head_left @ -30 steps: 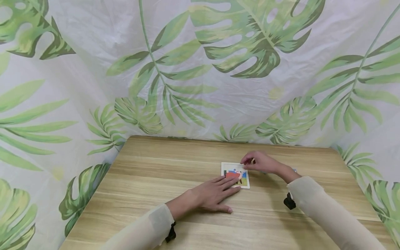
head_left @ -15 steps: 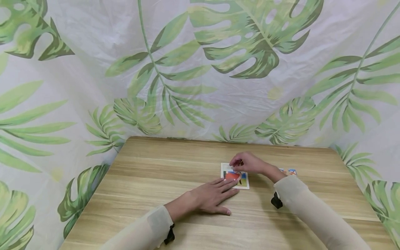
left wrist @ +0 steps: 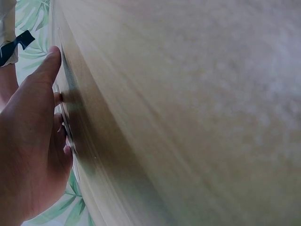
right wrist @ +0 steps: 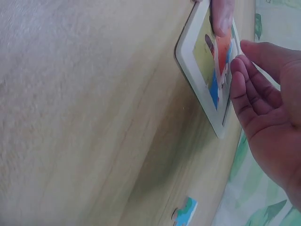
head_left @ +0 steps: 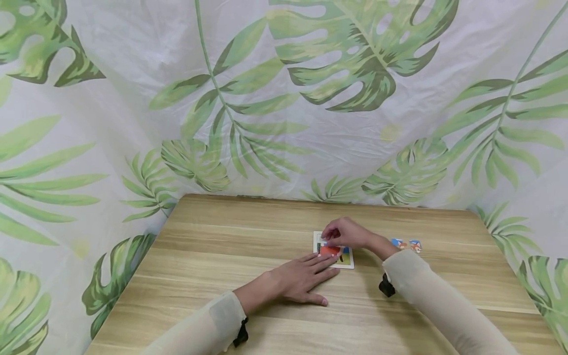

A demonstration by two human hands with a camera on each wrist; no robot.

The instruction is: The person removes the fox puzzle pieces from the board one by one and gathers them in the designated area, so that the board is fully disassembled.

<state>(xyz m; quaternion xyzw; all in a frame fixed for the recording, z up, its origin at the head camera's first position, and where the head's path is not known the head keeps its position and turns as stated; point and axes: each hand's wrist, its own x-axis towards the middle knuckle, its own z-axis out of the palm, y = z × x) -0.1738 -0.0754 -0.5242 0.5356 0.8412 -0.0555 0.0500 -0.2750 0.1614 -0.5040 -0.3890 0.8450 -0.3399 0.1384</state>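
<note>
The square, white-rimmed picture puzzle (head_left: 347, 260) lies far-middle on the wood-grained table (head_left: 222, 234). I see the left hand (head_left: 306, 277) rest on it, fingers straight; the right hand (head_left: 348, 233) bends above, pinching something or not, I cannot tell. Sideways pushing could slide the puzzle.

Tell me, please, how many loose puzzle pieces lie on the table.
2 in view, both right of the puzzle board: the left piece and, beside it, the right piece. Others may be hidden behind the right arm.
</note>
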